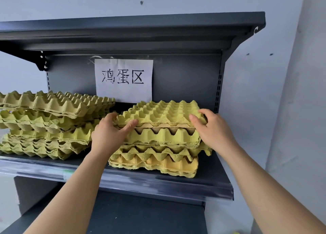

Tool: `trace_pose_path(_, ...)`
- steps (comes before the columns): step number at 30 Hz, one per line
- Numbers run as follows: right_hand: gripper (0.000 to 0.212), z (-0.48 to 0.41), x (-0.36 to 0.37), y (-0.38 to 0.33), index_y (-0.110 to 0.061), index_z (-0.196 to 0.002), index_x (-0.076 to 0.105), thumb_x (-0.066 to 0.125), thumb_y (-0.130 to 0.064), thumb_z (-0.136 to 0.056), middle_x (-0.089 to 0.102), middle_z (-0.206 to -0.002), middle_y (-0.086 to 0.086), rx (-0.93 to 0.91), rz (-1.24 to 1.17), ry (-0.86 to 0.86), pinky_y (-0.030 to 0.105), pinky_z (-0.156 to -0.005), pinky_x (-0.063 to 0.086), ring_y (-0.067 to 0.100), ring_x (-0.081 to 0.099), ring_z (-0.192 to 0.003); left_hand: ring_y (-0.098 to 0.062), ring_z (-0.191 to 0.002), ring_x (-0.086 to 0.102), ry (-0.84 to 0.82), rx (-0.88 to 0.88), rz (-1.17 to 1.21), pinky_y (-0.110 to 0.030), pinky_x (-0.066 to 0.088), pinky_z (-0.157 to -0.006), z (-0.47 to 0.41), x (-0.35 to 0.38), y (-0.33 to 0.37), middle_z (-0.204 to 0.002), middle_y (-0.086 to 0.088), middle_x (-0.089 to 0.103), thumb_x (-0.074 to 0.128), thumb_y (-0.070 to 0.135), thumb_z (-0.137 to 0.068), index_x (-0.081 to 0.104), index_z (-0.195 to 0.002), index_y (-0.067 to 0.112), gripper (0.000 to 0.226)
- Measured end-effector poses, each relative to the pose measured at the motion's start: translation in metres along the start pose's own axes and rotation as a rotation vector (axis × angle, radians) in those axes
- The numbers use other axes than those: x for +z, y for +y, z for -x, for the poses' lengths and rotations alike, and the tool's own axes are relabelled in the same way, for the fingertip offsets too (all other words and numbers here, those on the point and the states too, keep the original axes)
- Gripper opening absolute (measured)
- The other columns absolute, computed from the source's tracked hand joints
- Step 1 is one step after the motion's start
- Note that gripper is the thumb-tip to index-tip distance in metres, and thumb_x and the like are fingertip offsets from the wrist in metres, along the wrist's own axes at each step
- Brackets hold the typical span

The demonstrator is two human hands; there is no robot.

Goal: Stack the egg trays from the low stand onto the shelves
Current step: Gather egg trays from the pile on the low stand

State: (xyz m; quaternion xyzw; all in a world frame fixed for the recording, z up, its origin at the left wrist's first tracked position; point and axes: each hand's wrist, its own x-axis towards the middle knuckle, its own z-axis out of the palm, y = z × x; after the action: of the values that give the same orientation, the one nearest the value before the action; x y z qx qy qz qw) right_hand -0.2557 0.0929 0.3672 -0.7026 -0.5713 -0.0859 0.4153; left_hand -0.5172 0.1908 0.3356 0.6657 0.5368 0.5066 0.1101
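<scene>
A yellow-green egg tray [164,113] lies on top of the right stack of trays [158,156] on the dark middle shelf [141,182]. My left hand [109,133] grips the top tray's left front corner, thumb along its front edge. At the right front corner, my right hand [211,129] holds the same tray with fingers curled over its rim. A second, taller stack of egg trays [49,124] stands on the left of the shelf. The low stand is out of view.
A white paper sign [123,80] with black characters hangs on the shelf's back panel. The top shelf [134,27] overhangs the stacks. A lower dark shelf [144,218] lies beneath. A pale wall is on the right.
</scene>
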Motion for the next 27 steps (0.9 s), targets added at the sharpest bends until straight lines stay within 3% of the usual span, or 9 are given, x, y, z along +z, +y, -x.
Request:
trace_pose_path(5, 0.052, 0.026, -0.018, -0.012, -0.023, -0.137, 0.048, 0.049, -0.05, -0.093, 0.055, -0.128, 0.005, -0.075, 0.092, 0.092, 0.029, -0.081, 0.04, 0.021, 0.053, -0.113, -0.036, -0.122, 0.05, 0.138, 0.296, -0.165, -0.05, 0.036, -0.101, 0.016, -0.003, 0.013, -0.131, -0.007, 0.061, 0.064, 0.055, -0.086, 0.062, -0.127, 0.015, 0.056)
trace_pose_path(9, 0.043, 0.061, -0.034, -0.008, -0.017, -0.13, 0.057, 0.058, -0.039, -0.092, 0.06, -0.123, 0.005, -0.078, 0.13, 0.167, 0.031, -0.084, 0.042, 0.024, 0.054, -0.112, -0.035, -0.1, 0.06, 0.194, 0.568, -0.089, -0.045, 0.043, -0.088, 0.049, 0.01, 0.026, -0.112, -0.006, 0.069, 0.061, 0.043, -0.086, 0.071, -0.109, 0.012, 0.04)
trace_pose_path(16, 0.035, 0.152, -0.056, 0.056, -0.013, -0.12, 0.065, 0.065, -0.028, -0.089, 0.064, -0.12, 0.007, 0.088, 0.288, 0.169, 0.035, -0.093, 0.045, 0.027, 0.058, -0.112, -0.03, -0.09, 0.064, -0.096, 0.726, 0.121, -0.044, 0.049, -0.079, 0.137, 0.069, 0.044, -0.105, -0.002, 0.07, 0.058, 0.043, -0.087, 0.072, -0.105, 0.013, 0.037)
trace_pose_path(24, 0.037, 0.241, -0.08, 0.164, -0.012, -0.122, 0.065, 0.065, -0.027, -0.089, 0.064, -0.122, 0.006, 0.355, 0.408, 0.029, 0.033, -0.097, 0.042, 0.025, 0.058, -0.113, -0.028, -0.089, 0.067, -0.439, 0.771, 0.11, -0.04, 0.05, -0.08, 0.245, 0.166, 0.062, -0.101, -0.001, 0.072, 0.049, 0.048, -0.084, 0.073, -0.103, 0.014, 0.045)
trace_pose_path(27, 0.034, 0.264, -0.087, 0.217, -0.01, -0.118, 0.067, 0.065, -0.027, -0.088, 0.067, -0.115, 0.007, 0.415, 0.41, -0.019, 0.033, -0.093, 0.045, 0.026, 0.061, -0.108, -0.029, -0.087, 0.068, -0.55, 0.727, 0.076, -0.041, 0.05, -0.079, 0.282, 0.213, 0.069, -0.098, 0.0, 0.073, 0.055, 0.047, -0.082, 0.073, -0.103, 0.015, 0.042)
